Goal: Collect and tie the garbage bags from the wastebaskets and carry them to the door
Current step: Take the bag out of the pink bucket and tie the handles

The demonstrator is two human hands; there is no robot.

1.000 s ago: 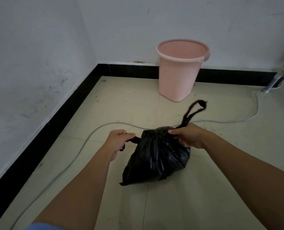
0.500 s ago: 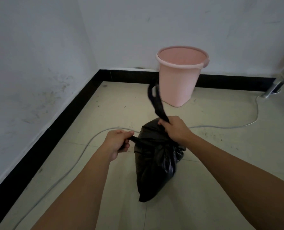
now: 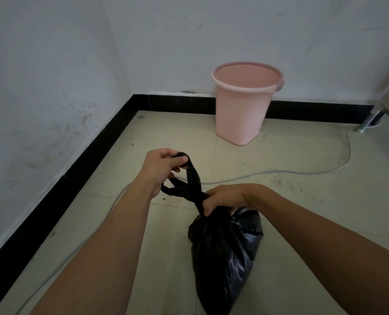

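The bag point(image 3: 225, 253) hangs near centre, its long axis vertical, well apart from the bin point(image 3: 241, 110) at the far wall. The right hand point(image 3: 227, 197) is clenched round the neck directly above it. The left hand point(image 3: 161, 167) pinches the handles point(image 3: 189, 180), which run up and left from the neck.

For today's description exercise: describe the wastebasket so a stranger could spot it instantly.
Start at the room corner where the black baseboard turns. Just right of it, against the back wall, stands the pink wastebasket. It is the only upright, pale pink thing there, with no liner.
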